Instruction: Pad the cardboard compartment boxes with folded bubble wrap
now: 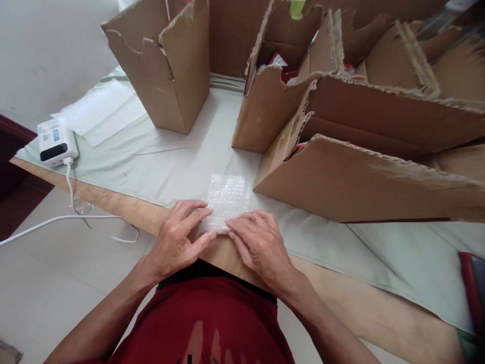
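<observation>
A small piece of clear bubble wrap (226, 194) lies at the front edge of the table, its near end folded over into a thicker strip. My left hand (180, 240) grips the near left corner, with the thumb low and the fingers on top. On the near right corner, my right hand (259, 242) has its fingers curled together and pressed on the fold. Whether anything is wrapped inside the fold, I cannot tell.
Cut-open cardboard boxes (379, 179) with red items inside line the right and back. Another tall carton (182, 91) stands at back left. Flat bubble wrap sheets (102, 111) lie left, beside a white power bank (56, 141) with a cable (69, 182) hanging off the edge.
</observation>
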`<state>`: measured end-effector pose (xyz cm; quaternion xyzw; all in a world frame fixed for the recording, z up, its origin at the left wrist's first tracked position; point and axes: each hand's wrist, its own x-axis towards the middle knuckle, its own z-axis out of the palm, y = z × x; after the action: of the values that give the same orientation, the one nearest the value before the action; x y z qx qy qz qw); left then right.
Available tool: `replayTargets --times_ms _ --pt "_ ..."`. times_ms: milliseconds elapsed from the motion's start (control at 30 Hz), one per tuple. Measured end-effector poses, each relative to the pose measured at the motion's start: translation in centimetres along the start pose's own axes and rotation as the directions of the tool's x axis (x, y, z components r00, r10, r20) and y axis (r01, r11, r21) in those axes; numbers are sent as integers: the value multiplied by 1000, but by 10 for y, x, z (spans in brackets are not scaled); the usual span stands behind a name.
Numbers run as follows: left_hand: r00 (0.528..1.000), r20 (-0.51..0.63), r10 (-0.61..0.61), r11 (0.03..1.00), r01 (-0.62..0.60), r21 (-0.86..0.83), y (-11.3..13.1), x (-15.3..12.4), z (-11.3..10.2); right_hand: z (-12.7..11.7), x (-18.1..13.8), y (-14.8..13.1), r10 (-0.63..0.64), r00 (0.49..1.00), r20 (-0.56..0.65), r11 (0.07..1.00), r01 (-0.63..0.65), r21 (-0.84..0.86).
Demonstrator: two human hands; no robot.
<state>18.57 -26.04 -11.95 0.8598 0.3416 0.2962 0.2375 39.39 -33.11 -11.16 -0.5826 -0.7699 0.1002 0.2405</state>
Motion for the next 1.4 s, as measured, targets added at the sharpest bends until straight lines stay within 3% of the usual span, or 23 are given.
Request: replayTargets --times_ms 133,267,333,433,500,567,667,733,800,867,933,1033,1100,1233,1300,1400 --pt "996 79 47 996 -41 -74 2 -2 1 -9 -6 0 91 990 108 987 -104 123" --pt "997 63 -51 999 52 -5 -4 10 13 -8 -7 -4 59 996 -65 994 -65 -90" --pt "994 66 -88 996 86 40 -7 17 18 -5 -6 -5 -4 998 -68 984 -8 -175" --pt "988 10 -153 988 153 5 -6 20 20 1 -1 -3 -45 999 -8 981 42 -190" --pt "968 -67 -242 964 232 -125 0 15 18 3 1 2 -14 998 -65 992 6 -125" --pt "912 -95 -398 871 343 -352 8 7 17 3 2 6 86 983 -159 996 -83 21" --pt "811 64 -582 560 457 -692 24 -3 21 1 -2 5 297 939 -173 927 -240 288" --pt "792 194 -578 371 467 -802 34 -5 27 1 -8 0 368 923 -113 862 -293 415" --pt "803 248 -542 297 459 -837 42 -2 32 1 -15 -4 366 925 -99 844 -285 454" --pt "817 252 -518 335 465 -819 48 2 33 -3 -22 -3 349 925 -150 868 -259 424" --pt "840 243 -485 446 477 -758 53 4 32 -11 -29 1 363 913 -186 869 -260 422" --pt "883 280 -376 623 465 -628 60 5 30 -30 -34 7 395 916 -72 798 -303 521" --pt "896 315 -313 687 442 -576 66 5 33 -40 -34 7 372 928 -10 763 -300 572" --pt "896 312 -316 645 444 -622 73 3 46 -47 -37 7 401 908 -123 726 -233 647" --pt "871 387 -301 623 487 -612 73 1 52 -49 -43 10 455 877 -155 701 -246 670" --pt "838 469 -279 706 510 -492 71 -2 58 -54 -55 17 491 870 -34 671 -354 652"
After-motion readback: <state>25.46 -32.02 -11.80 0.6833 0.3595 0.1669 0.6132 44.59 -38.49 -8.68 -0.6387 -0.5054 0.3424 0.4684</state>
